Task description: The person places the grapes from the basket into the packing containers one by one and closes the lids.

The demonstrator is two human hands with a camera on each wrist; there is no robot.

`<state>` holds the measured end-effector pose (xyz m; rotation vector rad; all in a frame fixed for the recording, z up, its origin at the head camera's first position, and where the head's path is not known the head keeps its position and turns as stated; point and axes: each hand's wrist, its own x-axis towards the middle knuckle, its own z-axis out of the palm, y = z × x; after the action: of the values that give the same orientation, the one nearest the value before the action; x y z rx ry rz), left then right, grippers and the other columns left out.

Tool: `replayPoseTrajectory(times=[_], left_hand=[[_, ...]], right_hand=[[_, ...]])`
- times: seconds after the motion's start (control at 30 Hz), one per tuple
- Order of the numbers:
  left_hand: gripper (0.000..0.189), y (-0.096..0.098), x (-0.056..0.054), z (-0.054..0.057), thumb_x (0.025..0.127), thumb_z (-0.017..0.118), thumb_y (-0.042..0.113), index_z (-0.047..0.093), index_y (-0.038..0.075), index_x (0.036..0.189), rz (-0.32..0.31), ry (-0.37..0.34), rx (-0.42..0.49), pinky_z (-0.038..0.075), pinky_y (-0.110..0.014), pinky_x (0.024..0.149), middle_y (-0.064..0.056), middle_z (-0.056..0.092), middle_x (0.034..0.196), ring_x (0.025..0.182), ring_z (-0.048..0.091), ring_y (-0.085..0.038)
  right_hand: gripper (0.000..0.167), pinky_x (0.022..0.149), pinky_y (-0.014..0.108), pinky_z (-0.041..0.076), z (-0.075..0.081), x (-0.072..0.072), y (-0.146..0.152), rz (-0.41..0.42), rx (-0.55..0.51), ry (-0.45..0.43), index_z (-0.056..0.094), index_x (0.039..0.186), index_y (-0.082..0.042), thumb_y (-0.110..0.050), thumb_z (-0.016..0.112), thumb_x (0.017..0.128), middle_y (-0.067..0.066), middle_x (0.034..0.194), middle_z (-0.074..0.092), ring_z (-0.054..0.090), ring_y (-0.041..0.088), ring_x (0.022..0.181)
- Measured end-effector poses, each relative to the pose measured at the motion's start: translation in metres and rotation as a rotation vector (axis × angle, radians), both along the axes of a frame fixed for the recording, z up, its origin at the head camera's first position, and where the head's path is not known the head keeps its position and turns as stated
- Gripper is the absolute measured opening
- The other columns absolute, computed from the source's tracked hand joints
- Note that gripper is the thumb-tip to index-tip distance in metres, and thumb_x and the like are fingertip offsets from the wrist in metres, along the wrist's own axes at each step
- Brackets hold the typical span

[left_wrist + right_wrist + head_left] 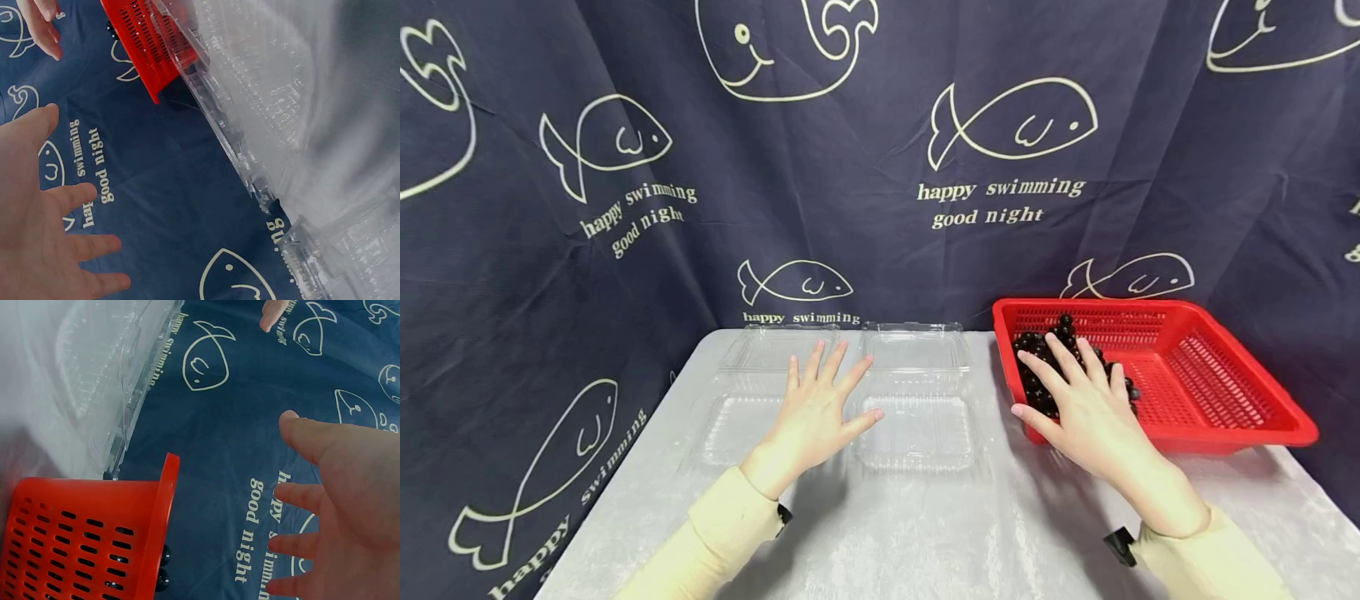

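My left hand [816,408] is held up with fingers spread, between two clear plastic clamshell boxes in the head view. The left box [730,433] and the right box [917,429] lie unfolded, lids toward the back; the hand and wrist hide part of the left one. Fingers spread and nothing held, my right hand [1093,417] overlaps the left side of a red plastic basket [1262,433]. Shiny black grape-like balls [1032,343] are heaped at that side, partly hidden by the hand. Both wrist views show straight fingers and bare palms.
A grey-white covered table [895,542] bears the boxes and basket. Directly behind it hangs a dark blue curtain [880,192] with white fish drawings and lettering, which also runs along the left side. The basket's slotted wall [75,544] shows in the right wrist view.
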<state>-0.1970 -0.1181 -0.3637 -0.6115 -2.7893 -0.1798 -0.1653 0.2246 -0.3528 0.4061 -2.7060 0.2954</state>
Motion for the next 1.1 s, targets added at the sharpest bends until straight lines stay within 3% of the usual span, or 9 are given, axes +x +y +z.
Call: replayPoseTrajectory(times=[0.23, 0.47, 0.8, 1.1], left_hand=[[0.073, 0.0, -0.001, -0.002, 0.085, 0.047, 0.068, 0.033, 0.033, 0.146, -0.004, -0.021, 0.002, 0.015, -0.067, 0.109, -0.01, 0.023, 0.155, 0.143, 0.011, -0.038], [0.072, 0.002, -0.004, -0.003, 0.084, 0.056, 0.058, 0.037, 0.025, 0.145, -0.027, -0.018, 0.071, 0.026, -0.062, 0.107, -0.016, 0.028, 0.152, 0.138, 0.024, -0.043], [0.073, 0.001, -0.014, -0.013, 0.084, 0.061, 0.049, 0.036, 0.017, 0.145, -0.016, -0.17, 0.286, 0.031, -0.058, 0.106, -0.023, 0.033, 0.146, 0.133, 0.033, -0.042], [0.076, 0.001, -0.019, -0.027, 0.085, 0.064, 0.042, 0.032, 0.011, 0.146, 0.047, -0.327, 0.461, 0.032, -0.055, 0.107, -0.019, 0.038, 0.144, 0.134, 0.034, -0.037]], right_hand=[[0.069, 0.096, 0.079, 0.012, 0.002, -0.001, 0.001, 0.001, 0.007, -0.017, 0.039, 0.143, -0.025, -0.055, 0.059, 0.085, 0.013, 0.154, 0.023, 0.014, 0.047, 0.138], [0.07, 0.094, 0.079, 0.017, 0.007, -0.01, 0.009, 0.016, 0.001, -0.031, 0.039, 0.143, -0.025, -0.054, 0.061, 0.084, 0.015, 0.153, 0.024, 0.016, 0.047, 0.138], [0.074, 0.091, 0.078, 0.021, 0.02, -0.029, 0.03, 0.053, 0.024, -0.078, 0.041, 0.141, -0.024, -0.046, 0.072, 0.077, 0.018, 0.147, 0.032, 0.025, 0.049, 0.131], [0.076, 0.084, 0.074, 0.035, 0.017, -0.052, 0.058, 0.153, 0.033, -0.027, 0.046, 0.135, -0.015, -0.037, 0.08, 0.071, 0.026, 0.137, 0.04, 0.036, 0.051, 0.12]])
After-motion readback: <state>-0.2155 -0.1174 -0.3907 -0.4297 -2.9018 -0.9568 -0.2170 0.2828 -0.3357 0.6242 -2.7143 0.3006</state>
